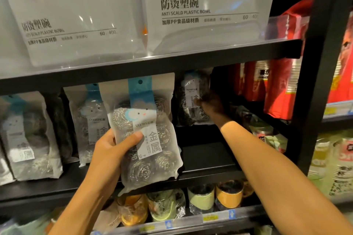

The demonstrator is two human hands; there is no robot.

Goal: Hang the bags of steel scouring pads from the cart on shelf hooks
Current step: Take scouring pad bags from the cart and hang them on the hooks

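The black shelf [152, 63] ran across in front of the person, with big white packs [200, 15] standing on top of it. Under that board hung a row of bags of steel pads, and one hung bag [89, 120] was off to the left. I could not see the hooks; they were hidden up under the board. The held bag [150, 133] stood upright, long way up and down, in front of the row, with its top nearly at the board. The far bag [191, 99] hung further back and to the right, in the dark. The left hand [114, 147] was clamped round the lower left side of the held bag, thumb on the front. The right hand [210, 105] was stretched out and touched the far bag, but it was too dark to tell if the fingers pinched it. The two hands were well apart. The small hole [140, 81] sat at the very top of the held bag, so I think that bag had to go up and back, and the left hand was the one to do it
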